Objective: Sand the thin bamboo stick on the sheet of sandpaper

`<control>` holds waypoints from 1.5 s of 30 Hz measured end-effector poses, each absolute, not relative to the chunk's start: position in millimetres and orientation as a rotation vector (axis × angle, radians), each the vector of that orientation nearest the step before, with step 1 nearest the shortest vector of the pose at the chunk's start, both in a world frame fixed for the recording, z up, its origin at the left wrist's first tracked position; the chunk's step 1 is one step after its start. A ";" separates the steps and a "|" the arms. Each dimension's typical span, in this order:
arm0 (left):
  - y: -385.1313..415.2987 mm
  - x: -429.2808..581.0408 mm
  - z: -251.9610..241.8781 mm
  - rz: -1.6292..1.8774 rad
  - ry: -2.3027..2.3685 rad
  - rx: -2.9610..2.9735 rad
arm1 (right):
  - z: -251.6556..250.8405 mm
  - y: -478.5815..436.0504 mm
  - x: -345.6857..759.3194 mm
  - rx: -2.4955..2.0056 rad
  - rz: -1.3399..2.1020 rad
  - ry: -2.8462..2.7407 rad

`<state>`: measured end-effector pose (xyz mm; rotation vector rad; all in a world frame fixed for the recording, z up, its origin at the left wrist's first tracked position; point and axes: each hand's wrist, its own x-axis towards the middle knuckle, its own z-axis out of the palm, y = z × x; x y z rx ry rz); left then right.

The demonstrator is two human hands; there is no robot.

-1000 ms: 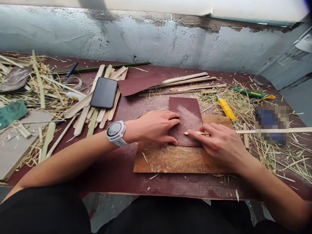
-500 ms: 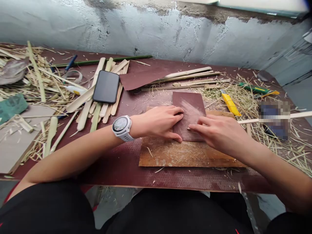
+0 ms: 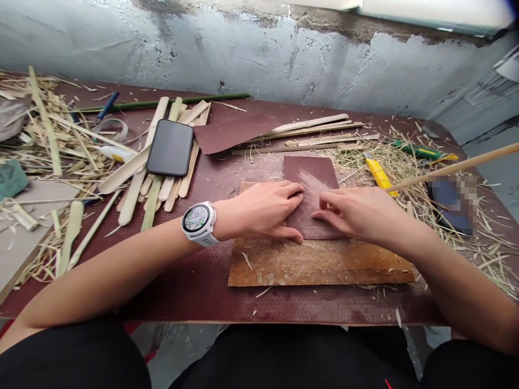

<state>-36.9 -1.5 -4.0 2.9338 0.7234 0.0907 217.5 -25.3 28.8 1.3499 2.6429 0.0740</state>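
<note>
Head view, looking down on a dark red worktable (image 3: pixel 194 286). A sheet of reddish-brown sandpaper (image 3: pixel 310 178) lies on a worn wooden board (image 3: pixel 320 265) at the table's near edge, with a pale dusty patch across its middle. The left hand (image 3: pixel 263 210), a white wristwatch (image 3: pixel 198 223) on its wrist, lies flat with fingers spread, pinning the sheet's left edge to the board. The right hand (image 3: pixel 360 216) presses its fingers down onto the sandpaper and grips a long thin bamboo stick (image 3: pixel 450 168), whose free end rises obliquely to the right; its working end is hidden under the fingers. Behind the board lie a second sandpaper sheet (image 3: pixel 231 135) and several split strips (image 3: pixel 312 132). To the left, a black phone (image 3: pixel 170 147) rests on a row of flat bamboo slats (image 3: pixel 133 189); to the right, a yellow utility knife (image 3: pixel 375 172) lies among straw-like shavings (image 3: pixel 446 227).
</note>
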 end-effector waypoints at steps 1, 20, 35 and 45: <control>-1.5 -36.6 -4.2 0.095 0.727 2.936 | 29.2 -22.5 219.2 1.407 0.073 2.602; -0.5 -36.7 -3.2 0.136 0.710 2.939 | 15.4 -22.9 219.2 1.399 0.192 2.643; -1.2 -35.8 -4.3 0.136 0.719 2.953 | 14.2 -36.2 219.9 1.477 0.333 2.733; -1.1 -36.6 -6.5 0.146 0.715 2.940 | 13.0 -41.3 214.2 1.416 0.200 2.790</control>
